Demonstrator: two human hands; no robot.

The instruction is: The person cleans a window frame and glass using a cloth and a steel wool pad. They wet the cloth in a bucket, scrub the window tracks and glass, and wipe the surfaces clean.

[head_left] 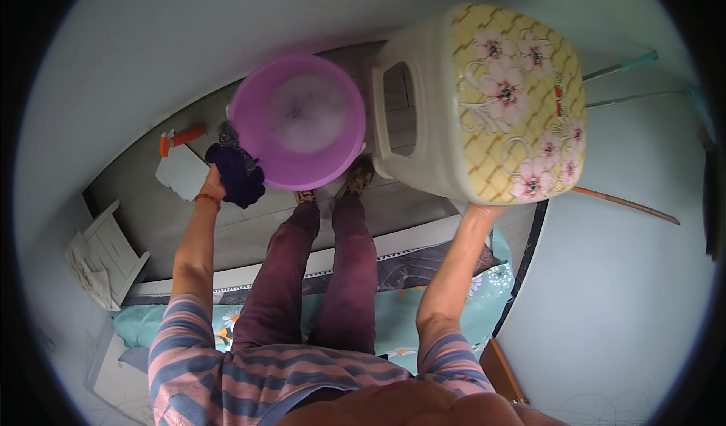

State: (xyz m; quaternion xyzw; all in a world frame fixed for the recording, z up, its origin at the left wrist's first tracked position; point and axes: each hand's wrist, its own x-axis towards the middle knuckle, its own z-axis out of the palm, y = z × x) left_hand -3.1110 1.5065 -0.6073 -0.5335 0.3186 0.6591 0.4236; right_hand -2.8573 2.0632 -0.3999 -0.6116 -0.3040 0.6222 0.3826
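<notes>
My left hand grips a dark navy cloth, with a grey metal scouring pad showing at its upper edge. Just right of it stands a purple plastic basin of sudsy water. On the right, my right hand holds a pale plastic stool by its near lower edge. The stool is tilted so that its yellow, flower-patterned seat faces right. The fingers of my right hand are hidden behind the stool.
A white spray bottle with an orange trigger head is on the grey floor, left of the basin. A white cabinet stands farther left. Long-handled poles lean at the right wall. Behind my legs is a bed with a teal floral cover.
</notes>
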